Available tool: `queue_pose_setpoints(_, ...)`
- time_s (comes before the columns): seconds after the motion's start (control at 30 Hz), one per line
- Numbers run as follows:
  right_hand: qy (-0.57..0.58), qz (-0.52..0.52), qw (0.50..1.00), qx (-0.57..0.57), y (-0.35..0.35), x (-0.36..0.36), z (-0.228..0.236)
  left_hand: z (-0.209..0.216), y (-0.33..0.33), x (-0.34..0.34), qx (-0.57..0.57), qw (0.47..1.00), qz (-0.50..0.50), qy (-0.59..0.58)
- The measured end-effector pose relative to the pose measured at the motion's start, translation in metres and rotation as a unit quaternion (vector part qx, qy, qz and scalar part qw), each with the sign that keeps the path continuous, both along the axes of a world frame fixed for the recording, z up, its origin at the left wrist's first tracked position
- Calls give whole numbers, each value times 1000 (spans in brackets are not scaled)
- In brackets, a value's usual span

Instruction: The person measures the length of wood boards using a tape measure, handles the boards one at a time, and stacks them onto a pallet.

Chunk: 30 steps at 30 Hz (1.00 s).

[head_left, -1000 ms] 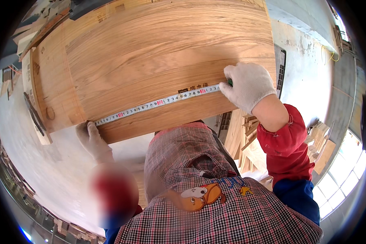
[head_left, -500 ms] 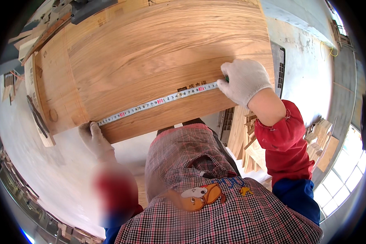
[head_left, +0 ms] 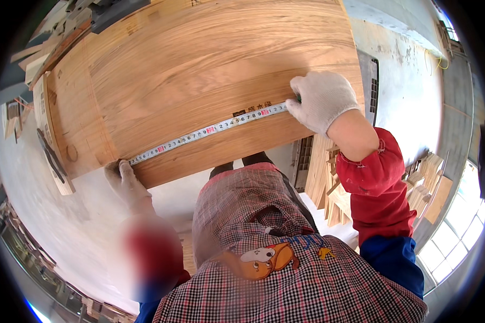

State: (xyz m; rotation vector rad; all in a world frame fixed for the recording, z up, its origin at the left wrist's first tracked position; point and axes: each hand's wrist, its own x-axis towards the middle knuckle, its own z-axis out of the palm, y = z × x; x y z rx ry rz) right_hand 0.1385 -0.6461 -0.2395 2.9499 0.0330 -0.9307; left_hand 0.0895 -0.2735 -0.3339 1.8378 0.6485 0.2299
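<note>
A steel tape measure (head_left: 191, 138) lies stretched across a large wood-grain board (head_left: 226, 59), near the board's front edge. My left hand (head_left: 125, 183), in a pale work glove with a dark fingertip area, pinches the tape's left end at the board's left front edge. At the tape's other end, my right hand (head_left: 324, 102), also in a pale knitted glove, is closed around the tape measure's case. Only a sliver of green case shows between the fingers. A small dark printed mark (head_left: 239, 113) sits on the board just beyond the tape.
Beside the board at left are a wooden strip (head_left: 53, 134) and a dark curved tool (head_left: 49, 153). Wood offcuts (head_left: 37, 54) crowd the far left. Stacked wooden pieces (head_left: 328, 188) stand below the board at right, near a grey grated panel (head_left: 369, 81).
My right hand and its end of the tape have shifted slightly away and to the left. The left hand stays at the board's edge, holding its end.
</note>
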Motion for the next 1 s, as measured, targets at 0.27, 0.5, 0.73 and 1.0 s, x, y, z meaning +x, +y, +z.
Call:
queue_pose_setpoints(0.27,-15,-2,1000,9,-5,-3,-1,1,-6,4,12,1000,-3,-11)
queue_pose_setpoints(0.5,-32,-10,999,25,-3,-4,-4,-8,0,-2,-39,999,14,-34)
queue_pose_setpoints(0.73,-57,-6,998,34,-6,-10,0,-10,0,2,-38,999,-7,-20)
queue_pose_setpoints(1.0,-116,-26,993,29,-4,-26,-9,8,-4,0,-115,993,-5,-12)
